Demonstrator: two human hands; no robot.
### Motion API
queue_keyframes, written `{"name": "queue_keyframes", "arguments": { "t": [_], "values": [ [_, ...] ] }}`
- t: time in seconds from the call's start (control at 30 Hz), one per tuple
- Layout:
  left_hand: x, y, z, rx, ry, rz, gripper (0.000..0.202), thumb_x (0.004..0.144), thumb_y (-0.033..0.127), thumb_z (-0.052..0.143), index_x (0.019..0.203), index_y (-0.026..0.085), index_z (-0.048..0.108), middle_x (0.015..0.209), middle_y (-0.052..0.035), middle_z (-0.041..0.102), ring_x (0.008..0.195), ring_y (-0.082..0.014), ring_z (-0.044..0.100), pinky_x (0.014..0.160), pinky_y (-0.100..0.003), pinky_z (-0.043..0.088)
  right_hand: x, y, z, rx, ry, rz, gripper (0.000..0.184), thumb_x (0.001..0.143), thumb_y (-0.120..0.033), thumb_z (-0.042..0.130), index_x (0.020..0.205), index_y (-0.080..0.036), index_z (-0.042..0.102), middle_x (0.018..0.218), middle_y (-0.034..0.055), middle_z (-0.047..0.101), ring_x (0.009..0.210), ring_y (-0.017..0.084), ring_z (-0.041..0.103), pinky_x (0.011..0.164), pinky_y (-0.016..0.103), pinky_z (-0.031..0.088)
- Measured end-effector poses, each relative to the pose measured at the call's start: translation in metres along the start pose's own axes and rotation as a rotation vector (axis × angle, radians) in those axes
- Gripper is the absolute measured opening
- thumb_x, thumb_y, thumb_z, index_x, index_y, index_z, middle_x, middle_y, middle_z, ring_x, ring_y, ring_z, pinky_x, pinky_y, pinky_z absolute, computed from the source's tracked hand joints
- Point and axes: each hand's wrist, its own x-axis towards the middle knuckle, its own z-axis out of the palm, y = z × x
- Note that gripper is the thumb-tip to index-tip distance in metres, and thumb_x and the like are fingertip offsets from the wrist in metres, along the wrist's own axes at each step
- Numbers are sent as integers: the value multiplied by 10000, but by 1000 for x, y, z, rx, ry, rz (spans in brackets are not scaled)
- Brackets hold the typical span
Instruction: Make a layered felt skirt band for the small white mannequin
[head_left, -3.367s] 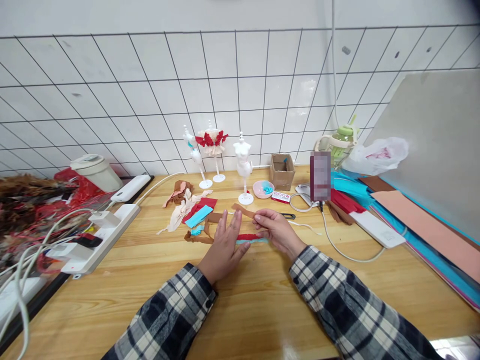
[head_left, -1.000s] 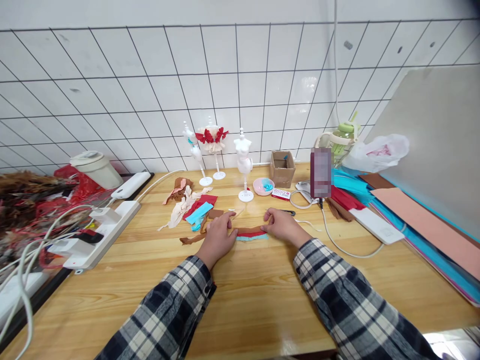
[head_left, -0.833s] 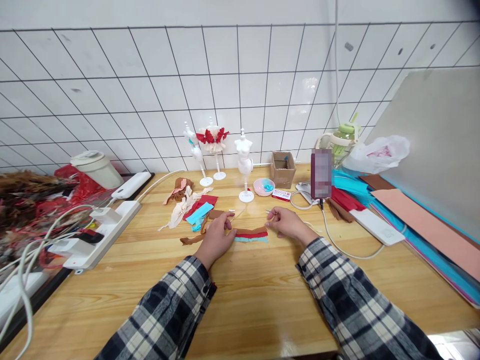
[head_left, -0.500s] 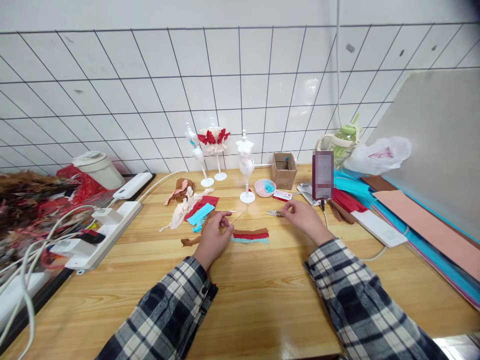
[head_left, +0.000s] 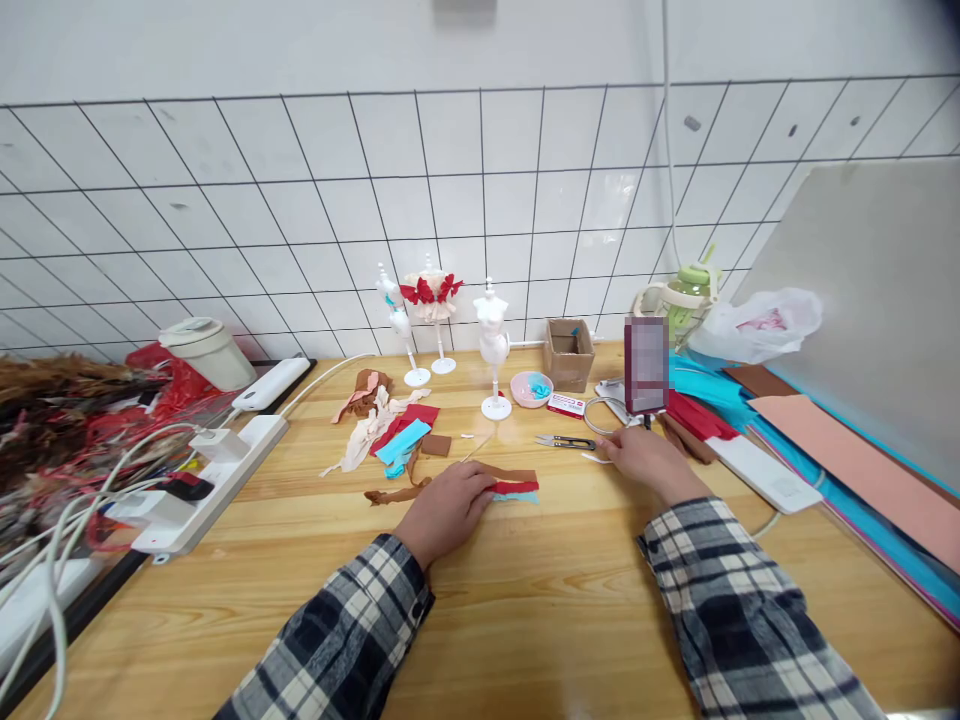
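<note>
My left hand [head_left: 448, 503] rests palm down on the table, fingertips and thumb together at the left end of a red strip [head_left: 517, 487]. A brown strip [head_left: 514, 475] and a pale blue strip [head_left: 521, 498] run alongside it, partly hidden under the hand. A thin tan strand [head_left: 478, 450] lies just beyond my knuckles. Dark-handled thread snips [head_left: 568, 442] lie with their points to the left. My right hand [head_left: 645, 462] is at their handle end, fingers loosely bent and apart. Whether a fingertip touches the handle I cannot tell.
White mini dress form [head_left: 493, 345] stands ahead, two more behind. Coloured scraps [head_left: 405, 445] lie left. A pink dish [head_left: 531, 402], cardboard box [head_left: 568, 372] and phone [head_left: 646, 365] stand along the back. Power strip [head_left: 225, 480] at left; coloured sheets [head_left: 847, 440] at right.
My right hand has slid right off the snips' handle, uncovering it. My left hand has moved right and down from the thin strand onto the strips. The camera has tilted up slightly.
</note>
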Motion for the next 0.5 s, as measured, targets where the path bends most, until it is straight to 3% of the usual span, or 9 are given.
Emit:
{"name": "queue_keyframes", "arguments": {
  "t": [0.17, 0.27, 0.33, 0.4, 0.5],
  "values": [
    [0, -6, -2, 68, 101, -112, 374, 921, 307, 433, 1264, 195, 528, 1179, -101, 577, 1102, -228, 518, 949, -383, 426, 3, -5, 7, 27, -13, 112, 531, 865, -548, 380, 953, -136, 703, 1086, 196, 662, 989, 325, 620, 763, 388, 452],
    [-4, -1, -12, 123, 93, -154, 317, 946, 305, 365, 1071, 196, 636, 1023, -86, 612, 988, -219, 557, 884, -379, 448, 6, 1, 8, 89, -56, 88, 390, 809, -492, 510, 895, -172, 716, 1047, 164, 678, 933, 295, 633, 713, 348, 445],
    [-9, 9, -15, 175, 20, -162, 334, 947, 315, 354, 973, 195, 664, 952, -82, 622, 929, -221, 573, 850, -383, 457, 7, 5, 8, 125, -81, 47, 297, 781, -439, 567, 849, -192, 719, 966, 130, 696, 861, 254, 640, 661, 304, 428],
    [-15, 20, -12, 221, -45, -181, 315, 923, 336, 412, 1074, 183, 643, 1046, -107, 621, 985, -241, 570, 880, -396, 452, 7, 7, 7, 167, -104, -5, 272, 776, -434, 587, 812, -195, 712, 873, 94, 702, 781, 212, 633, 610, 268, 401],
    [-21, 35, -2, 274, -62, -223, 492, 888, 405, 472, 1309, 152, 499, 1293, -157, 535, 1195, -298, 472, 985, -452, 389, 4, 4, 6, 253, -91, -104, 282, 789, -438, 584, 779, -177, 692, 768, 62, 685, 696, 173, 598, 559, 247, 350]
  ]
}}
